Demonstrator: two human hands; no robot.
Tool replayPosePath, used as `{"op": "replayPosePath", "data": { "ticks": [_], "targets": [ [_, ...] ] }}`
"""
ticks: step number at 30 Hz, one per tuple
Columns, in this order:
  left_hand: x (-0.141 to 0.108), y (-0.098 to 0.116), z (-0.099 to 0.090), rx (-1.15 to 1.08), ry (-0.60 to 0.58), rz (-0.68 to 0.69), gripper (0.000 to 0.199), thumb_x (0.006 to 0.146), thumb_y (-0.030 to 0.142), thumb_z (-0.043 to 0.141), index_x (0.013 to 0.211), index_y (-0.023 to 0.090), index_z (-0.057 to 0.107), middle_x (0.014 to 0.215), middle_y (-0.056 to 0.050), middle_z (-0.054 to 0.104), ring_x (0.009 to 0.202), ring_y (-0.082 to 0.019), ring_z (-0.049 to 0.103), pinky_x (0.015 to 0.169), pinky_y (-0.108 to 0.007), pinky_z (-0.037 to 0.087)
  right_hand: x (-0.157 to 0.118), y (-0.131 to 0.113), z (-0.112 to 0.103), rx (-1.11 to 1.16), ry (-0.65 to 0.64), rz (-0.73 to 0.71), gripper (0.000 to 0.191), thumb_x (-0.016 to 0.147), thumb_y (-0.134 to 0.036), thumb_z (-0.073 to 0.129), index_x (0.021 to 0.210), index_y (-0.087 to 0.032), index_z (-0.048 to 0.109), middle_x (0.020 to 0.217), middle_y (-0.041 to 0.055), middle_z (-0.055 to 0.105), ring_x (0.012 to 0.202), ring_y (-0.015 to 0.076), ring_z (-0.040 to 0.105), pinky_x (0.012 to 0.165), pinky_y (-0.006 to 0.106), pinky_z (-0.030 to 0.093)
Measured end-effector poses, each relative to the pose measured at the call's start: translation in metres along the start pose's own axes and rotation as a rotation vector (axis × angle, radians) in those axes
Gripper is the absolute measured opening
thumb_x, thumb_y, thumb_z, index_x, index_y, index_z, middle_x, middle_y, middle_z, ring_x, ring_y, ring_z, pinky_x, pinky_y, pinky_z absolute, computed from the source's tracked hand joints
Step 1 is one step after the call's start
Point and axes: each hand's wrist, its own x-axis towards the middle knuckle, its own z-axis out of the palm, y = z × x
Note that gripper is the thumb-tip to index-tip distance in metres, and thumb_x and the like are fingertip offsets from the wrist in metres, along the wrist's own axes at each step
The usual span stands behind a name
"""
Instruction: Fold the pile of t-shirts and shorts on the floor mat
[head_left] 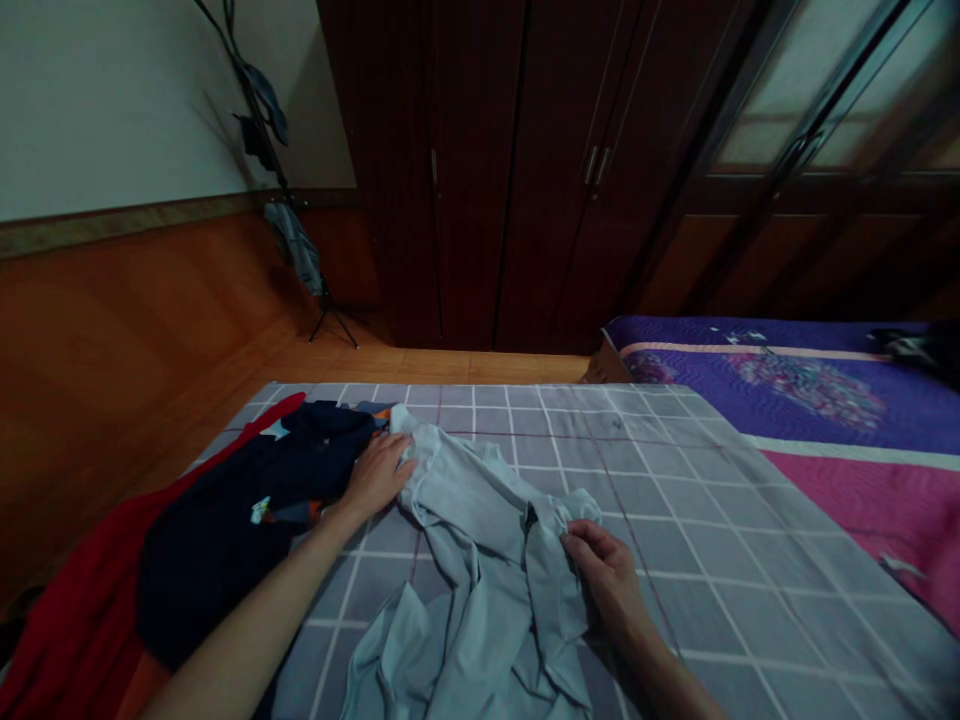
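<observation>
A crumpled pale grey garment [480,510] with a gathered, elastic-looking edge lies on the bed in front of me; its lower part runs out of the bottom of the view. My left hand [379,470] rests on its far left corner, fingers stretched out and apart on the cloth. At the right end of the gathered edge, my right hand [604,560] pinches the fabric between thumb and fingers. Close to my left forearm lies a dark navy garment [217,540] with small printed patches, partly over a red garment [97,580].
A grey checked sheet [720,560] covers the bed under the clothes. To the right is another bed surface with a purple and pink flowered cover [750,380]. A dark wooden wardrobe [480,180] stands beyond, and a thin stand [285,190] hung with clothes is at the left wall.
</observation>
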Motion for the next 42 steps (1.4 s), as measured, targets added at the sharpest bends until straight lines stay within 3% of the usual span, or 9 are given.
{"op": "replayPosePath", "data": {
  "ticks": [8, 16, 19, 22, 25, 28, 33, 37, 42],
  "targets": [
    [-0.002, -0.004, 0.018, -0.093, 0.125, 0.024, 0.033, 0.090, 0.031, 0.049, 0.116, 0.015, 0.061, 0.125, -0.009, 0.058, 0.117, -0.025, 0.048, 0.106, -0.038, 0.036, 0.022, -0.038, 0.007, -0.720, 0.170, -0.590, 0.032, 0.075, -0.038, 0.055, 0.098, -0.019, 0.066, 0.084, 0.0052, 0.067, 0.072, 0.0201, 0.060, 0.068, 0.032, 0.046],
    [-0.011, 0.012, 0.002, -0.188, 0.131, 0.085, 0.034, 0.088, 0.034, 0.054, 0.117, 0.018, 0.060, 0.126, -0.010, 0.055, 0.118, -0.026, 0.048, 0.103, -0.038, 0.037, 0.077, -0.056, 0.088, -1.118, -0.112, -0.530, 0.062, 0.078, -0.035, 0.059, 0.132, -0.009, 0.046, 0.115, 0.0173, 0.060, 0.104, 0.0277, 0.057, 0.086, 0.034, 0.042],
    [-0.027, 0.035, -0.027, -0.278, 0.002, 0.177, 0.037, 0.086, 0.041, 0.057, 0.115, 0.018, 0.060, 0.122, -0.010, 0.057, 0.112, -0.025, 0.053, 0.096, -0.035, 0.042, 0.084, -0.042, 0.108, -1.113, -0.139, -0.524, 0.051, 0.070, -0.031, 0.068, 0.117, -0.013, 0.058, 0.108, 0.0160, 0.063, 0.105, 0.0300, 0.056, 0.085, 0.035, 0.041],
    [-0.053, 0.062, -0.055, -0.376, -0.309, 0.366, 0.047, 0.078, 0.051, 0.064, 0.115, 0.024, 0.059, 0.105, -0.005, 0.063, 0.095, -0.023, 0.060, 0.081, -0.031, 0.046, 0.088, -0.036, 0.110, -1.023, -0.103, -0.490, 0.014, 0.068, -0.026, 0.064, 0.079, -0.018, 0.065, 0.078, 0.0085, 0.066, 0.085, 0.0262, 0.061, 0.075, 0.032, 0.042],
    [-0.081, 0.083, -0.065, -0.363, -0.566, 0.581, 0.070, 0.064, 0.054, 0.073, 0.125, 0.028, 0.051, 0.109, -0.005, 0.061, 0.094, -0.027, 0.061, 0.080, -0.033, 0.045, 0.099, -0.047, 0.080, -0.845, 0.042, -0.463, 0.013, 0.069, -0.032, 0.061, 0.066, -0.019, 0.061, 0.063, 0.0030, 0.062, 0.071, 0.0211, 0.059, 0.066, 0.029, 0.041],
    [-0.096, 0.091, -0.055, -0.249, -0.612, 0.645, 0.069, 0.066, 0.038, 0.072, 0.129, 0.027, 0.045, 0.120, -0.008, 0.055, 0.101, -0.030, 0.058, 0.083, -0.037, 0.045, 0.111, -0.069, 0.015, -0.613, 0.293, -0.426, 0.027, 0.071, -0.044, 0.052, 0.070, -0.018, 0.059, 0.060, 0.0009, 0.058, 0.061, 0.0175, 0.055, 0.057, 0.028, 0.042],
    [-0.067, 0.076, -0.042, -0.130, -0.351, 0.439, 0.028, 0.080, 0.005, 0.038, 0.091, 0.022, 0.058, 0.095, -0.004, 0.060, 0.083, -0.019, 0.062, 0.071, -0.029, 0.045, 0.094, -0.074, -0.094, -0.277, 0.635, -0.313, 0.037, 0.065, -0.057, 0.051, 0.066, -0.019, 0.052, 0.045, -0.0041, 0.043, 0.043, 0.0125, 0.041, 0.042, 0.027, 0.038],
    [-0.048, 0.065, -0.058, -0.343, -0.004, 0.183, 0.019, 0.086, 0.015, 0.040, 0.087, 0.020, 0.059, 0.091, -0.004, 0.060, 0.081, -0.018, 0.060, 0.072, -0.027, 0.044, 0.064, -0.037, -0.118, -0.152, 0.616, -0.250, 0.041, 0.055, -0.055, 0.065, 0.064, -0.016, 0.057, 0.045, -0.0021, 0.049, 0.040, 0.0123, 0.044, 0.038, 0.025, 0.036],
    [-0.091, 0.092, -0.065, -0.429, -0.580, 0.516, 0.034, 0.073, 0.038, 0.067, 0.104, 0.026, 0.061, 0.101, -0.003, 0.065, 0.091, -0.023, 0.061, 0.077, -0.030, 0.044, 0.050, -0.009, -0.107, -0.090, 0.556, -0.261, 0.043, 0.059, -0.052, 0.072, 0.076, -0.014, 0.063, 0.053, -0.0018, 0.056, 0.045, 0.0115, 0.050, 0.041, 0.021, 0.036]
  ]
}}
